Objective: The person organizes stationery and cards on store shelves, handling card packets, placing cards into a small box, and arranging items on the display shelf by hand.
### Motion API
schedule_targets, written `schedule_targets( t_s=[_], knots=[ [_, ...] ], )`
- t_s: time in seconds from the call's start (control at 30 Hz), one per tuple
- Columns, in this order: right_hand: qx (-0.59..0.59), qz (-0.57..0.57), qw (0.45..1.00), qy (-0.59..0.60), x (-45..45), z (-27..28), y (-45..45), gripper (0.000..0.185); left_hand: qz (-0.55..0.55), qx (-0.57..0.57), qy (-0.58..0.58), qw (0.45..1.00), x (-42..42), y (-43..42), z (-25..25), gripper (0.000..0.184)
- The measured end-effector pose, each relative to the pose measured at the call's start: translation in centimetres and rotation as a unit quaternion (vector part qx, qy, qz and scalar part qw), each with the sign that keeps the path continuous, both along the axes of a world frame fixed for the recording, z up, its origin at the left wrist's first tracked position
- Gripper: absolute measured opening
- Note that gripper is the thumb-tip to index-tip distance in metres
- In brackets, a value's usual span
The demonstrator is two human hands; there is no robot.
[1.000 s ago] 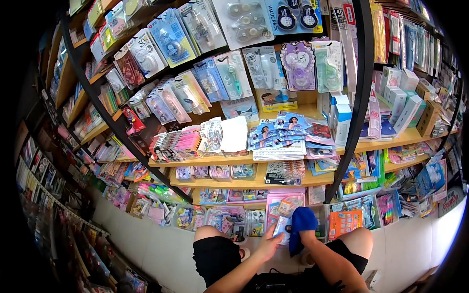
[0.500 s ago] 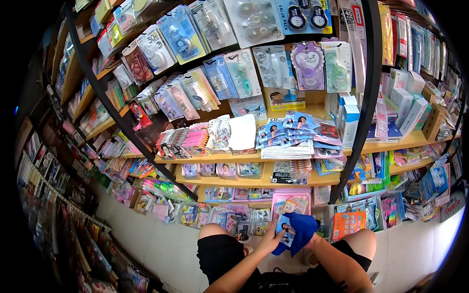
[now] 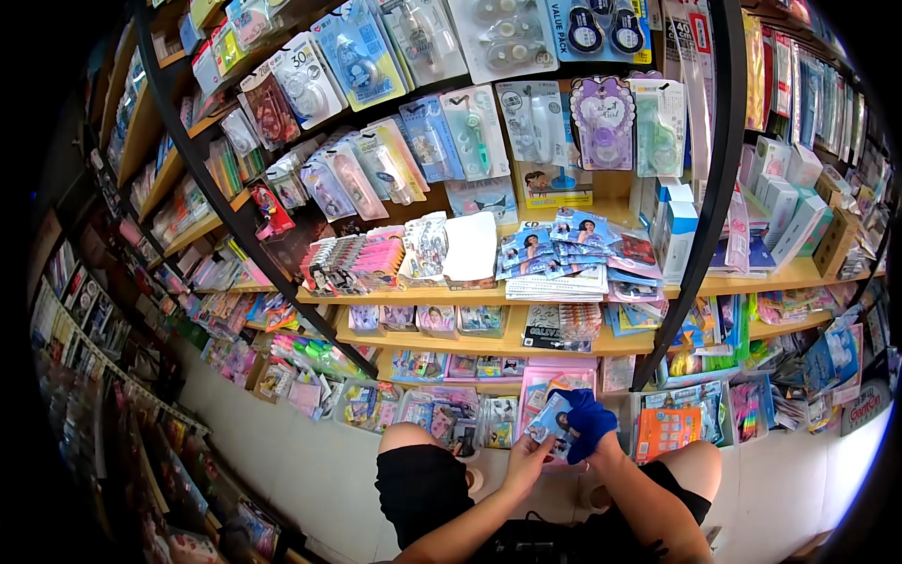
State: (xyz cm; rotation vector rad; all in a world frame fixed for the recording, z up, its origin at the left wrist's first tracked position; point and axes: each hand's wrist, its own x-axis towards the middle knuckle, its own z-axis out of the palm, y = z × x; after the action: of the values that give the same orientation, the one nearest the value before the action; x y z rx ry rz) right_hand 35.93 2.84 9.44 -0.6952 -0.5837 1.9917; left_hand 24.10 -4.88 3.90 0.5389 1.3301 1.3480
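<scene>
My left hand (image 3: 528,459) is closed on the lower edge of a light-blue printed packet (image 3: 552,420), which shows a dark-haired figure. My right hand (image 3: 605,447) is closed around a bunched royal-blue cloth (image 3: 590,421); most of its fingers are hidden under the fabric. Cloth meets packet along the packet's right side. Both are above a pink bin (image 3: 531,383) on the floor, between my knees. Similar blue packets (image 3: 562,246) lie piled on the shelf ahead.
A wooden shelf (image 3: 442,293) with black metal uprights (image 3: 719,141) stands in front, hung with blister packs of correction tape (image 3: 357,61). Floor bins hold packets, including orange ones (image 3: 669,432). Pale floor tiles (image 3: 282,461) run to the left, where another stocked rack (image 3: 103,376) stands.
The blue cloth has moved slightly up and right and looks more bunched. The packet has tilted and shifted a little. Both hands remain close together; the view has moved slightly.
</scene>
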Motion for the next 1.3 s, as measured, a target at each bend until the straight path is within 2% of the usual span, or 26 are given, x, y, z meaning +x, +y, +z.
schedule_targets(
  t_s=[0.1, 0.17, 0.2, 0.23, 0.27, 0.3, 0.37, 0.4, 0.43, 0.53, 0.6, 0.63, 0.67, 0.7, 0.77, 0.83, 0.87, 0.9, 0.97, 1.0, 1.03, 1.07, 1.1, 1.17, 1.27, 1.3],
  knots=[
    [0.011, 0.047, 0.997, -0.064, 0.4, -0.5, 0.3, 0.032, 0.031, 0.033, -0.031, 0.998, 0.8, 0.3, 1.0, 0.013],
    [-0.059, 0.095, 0.993, 0.032, 1.5, 0.0, 1.1, 0.034, 0.022, 0.055, -0.006, 0.998, 0.0, 0.4, 1.2, 0.013],
    [-0.057, 0.067, 0.996, 0.032, 1.5, -0.6, 1.5, 0.033, 0.023, 0.029, 0.055, 0.998, -0.7, 0.4, 1.4, 0.014],
    [-0.054, 0.04, 0.997, 0.031, 1.5, -1.1, 1.9, 0.033, 0.063, 0.072, -0.005, 0.995, -1.2, 0.5, 1.0, 0.015],
    [0.154, 0.085, 0.973, -0.153, 1.9, -1.5, 2.5, 0.031, 0.071, 0.087, -0.016, 0.994, -1.8, 0.6, 1.3, 0.016],
    [0.349, 0.127, 0.87, -0.325, 2.4, -1.5, 3.5, 0.029, 0.08, 0.102, -0.028, 0.991, -2.5, 0.8, 1.7, 0.016],
    [0.367, 0.117, 0.87, -0.308, 2.7, -1.0, 3.5, 0.026, 0.08, 0.094, -0.015, 0.992, -3.6, 0.7, 2.7, 0.017],
    [0.19, 0.063, 0.972, -0.12, 2.5, -0.6, 2.9, 0.026, 0.06, 0.084, 0.014, 0.995, -4.5, 0.5, 2.4, 0.016],
    [-0.002, 0.004, 0.997, 0.078, 2.4, -0.1, 2.3, 0.026, 0.067, 0.09, 0.001, 0.994, -4.6, 0.4, 2.6, 0.015],
    [-0.043, -0.009, 0.996, 0.082, 2.3, 1.0, 1.4, 0.024, 0.073, 0.104, -0.027, 0.992, -4.7, 0.5, 3.3, 0.014],
    [0.071, 0.004, 0.997, -0.016, 2.1, 0.1, 1.4, 0.027, 0.068, 0.107, -0.023, 0.992, -4.8, 0.3, 3.1, 0.017],
    [0.191, 0.052, 0.971, -0.136, 2.1, -0.2, 1.7, 0.029, 0.067, 0.108, -0.021, 0.992, -4.8, 0.2, 3.0, 0.018],
    [0.309, 0.079, 0.915, -0.248, 2.0, 0.3, 1.9, 0.031, 0.062, 0.108, -0.02, 0.992, -4.7, 0.1, 3.1, 0.018],
    [0.467, 0.14, 0.77, -0.412, 2.1, 1.9, 2.7, 0.033, 0.057, 0.108, -0.017, 0.992, -4.5, 0.0, 3.4, 0.018],
    [0.615, 0.123, 0.576, -0.524, 2.0, 1.7, 2.9, 0.037, 0.036, 0.096, 0.012, 0.995, -4.4, 0.0, 3.5, 0.017],
    [0.659, -0.013, 0.584, -0.474, 1.4, -1.7, 2.4, 0.04, 0.001, 0.074, 0.065, 0.995, -4.3, 0.0, 3.3, 0.014],
    [0.633, 0.157, 0.481, -0.586, 1.1, 1.3, 1.5, 0.041, -0.017, 0.082, 0.074, 0.994, -4.2, 0.2, 3.4, 0.014],
    [0.669, 0.176, 0.451, -0.564, 0.8, 3.2, 0.8, 0.04, -0.035, 0.089, 0.083, 0.992, -4.1, 0.5, 3.5, 0.015],
    [0.623, 0.218, 0.479, -0.579, 1.1, 4.3, 0.4, 0.036, -0.071, 0.103, 0.102, 0.987, -4.2, 0.9, 3.8, 0.017],
    [0.633, 0.169, 0.479, -0.583, 1.0, 3.3, 0.5, 0.032, -0.053, 0.091, 0.195, 0.975, -4.5, 1.5, 4.4, 0.021],
    [0.642, 0.12, 0.479, -0.587, 1.0, 1.5, 0.8, 0.029, -0.05, 0.147, 0.244, 0.957, -5.6, 2.8, 4.1, 0.022],
    [0.649, 0.07, 0.477, -0.589, 1.0, 0.5, 0.9, 0.025, -0.055, 0.12, 0.339, 0.932, -7.0, 4.3, 5.1, 0.025],
    [0.643, 0.108, 0.482, -0.586, 1.3, 1.2, 0.9, 0.022, -0.029, 0.203, 0.277, 0.939, -7.1, 5.8, 7.5, 0.031],
    [0.631, 0.182, 0.488, -0.576, 1.8, 3.5, 1.0, 0.016, 0.015, 0.21, 0.406, 0.889, -10.4, 10.1, 8.1, 0.044],
    [0.616, 0.165, 0.449, -0.626, 1.2, 2.1, 1.1, 0.013, 0.056, 0.202, 0.542, 0.814, -12.8, 14.5, 12.7, 0.053],
    [0.614, 0.166, 0.451, -0.626, 1.2, 2.3, 1.1, 0.013, 0.053, 0.168, 0.547, 0.818, -13.3, 15.6, 13.8, 0.051]
  ],
)
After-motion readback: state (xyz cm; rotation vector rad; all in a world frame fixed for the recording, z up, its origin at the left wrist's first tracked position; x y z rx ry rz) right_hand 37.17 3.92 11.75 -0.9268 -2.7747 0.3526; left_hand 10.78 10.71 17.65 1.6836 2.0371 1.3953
